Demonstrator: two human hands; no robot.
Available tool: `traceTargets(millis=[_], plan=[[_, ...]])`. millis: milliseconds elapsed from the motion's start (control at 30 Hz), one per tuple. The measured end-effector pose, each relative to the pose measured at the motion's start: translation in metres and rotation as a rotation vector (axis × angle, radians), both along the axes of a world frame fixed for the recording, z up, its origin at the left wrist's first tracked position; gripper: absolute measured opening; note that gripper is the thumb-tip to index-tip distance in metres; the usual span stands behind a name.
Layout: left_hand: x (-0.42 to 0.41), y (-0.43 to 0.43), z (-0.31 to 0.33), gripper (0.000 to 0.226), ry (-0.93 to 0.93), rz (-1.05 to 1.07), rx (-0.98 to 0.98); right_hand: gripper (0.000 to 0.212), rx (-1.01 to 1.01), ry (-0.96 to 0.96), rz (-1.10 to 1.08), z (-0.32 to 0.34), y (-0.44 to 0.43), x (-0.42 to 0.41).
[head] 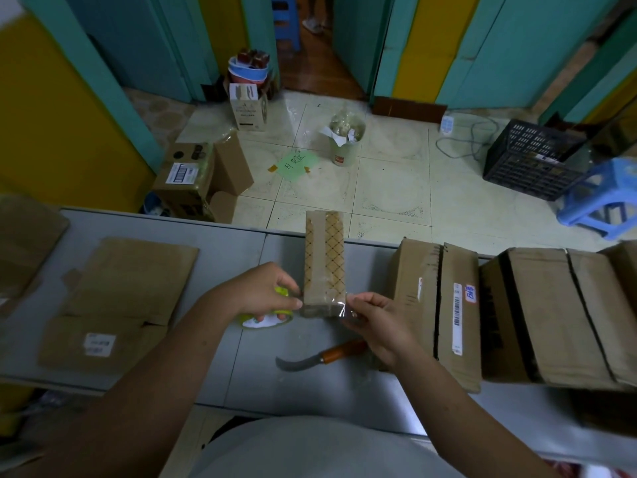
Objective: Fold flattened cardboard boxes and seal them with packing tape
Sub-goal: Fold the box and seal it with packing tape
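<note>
The small cardboard box [324, 263] stands folded near the middle of the table, its long side running away from the person, with patterned tape down its top. The step in hand looks like sealing its near end. The left hand [262, 288] is curled round a packing tape roll [265, 320] just left of the box's near corner. The right hand [375, 319] pinches the free end of the clear tape strip [339, 307] just past the right corner. The strip lies stretched across the near end face between the two hands.

The next move probably calls for pressing the strip flat onto the cardboard and folding its ends round the corners. After that it has to be cut from the roll. The curved knife [320, 356] with a wooden handle lies on the table just in front of the right hand, within easy reach for that cut.

The floor [389, 188] beyond is pale tile, bounded by teal and yellow partitions. The grey table [241, 360] runs the width of the view. On its right end sit larger taped cartons [558, 315], one bearing a barcode label. On its left lies flattened cardboard [131, 288] not yet folded. On the floor are an open carton [189, 177], a black plastic crate [527, 160], a blue stool [603, 198] and a waste bin [346, 139] stuffed with scraps. A green paper note [296, 163] lies there too.
</note>
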State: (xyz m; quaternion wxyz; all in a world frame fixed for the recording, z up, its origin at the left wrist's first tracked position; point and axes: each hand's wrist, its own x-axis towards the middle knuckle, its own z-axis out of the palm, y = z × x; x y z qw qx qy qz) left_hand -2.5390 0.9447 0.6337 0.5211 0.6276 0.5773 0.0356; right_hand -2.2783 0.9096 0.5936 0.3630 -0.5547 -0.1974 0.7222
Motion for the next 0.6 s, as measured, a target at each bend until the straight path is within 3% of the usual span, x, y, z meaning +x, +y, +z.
traceTargets(millis=[267,433,600], plan=[[-0.020,0.007,-0.016,0.026,0.030,-0.024,0.075,0.028,-0.283,0.069,0.091,0.015,0.013,-0.013],[-0.015,0.004,-0.018,0.027,-0.051,0.011,0.000,0.050,-0.385,0.188,0.088,0.009,0.013,-0.008],[-0.011,0.000,-0.021,0.024,-0.080,0.046,0.012,0.029,-0.407,0.275,-0.012,0.004,0.015,-0.016]])
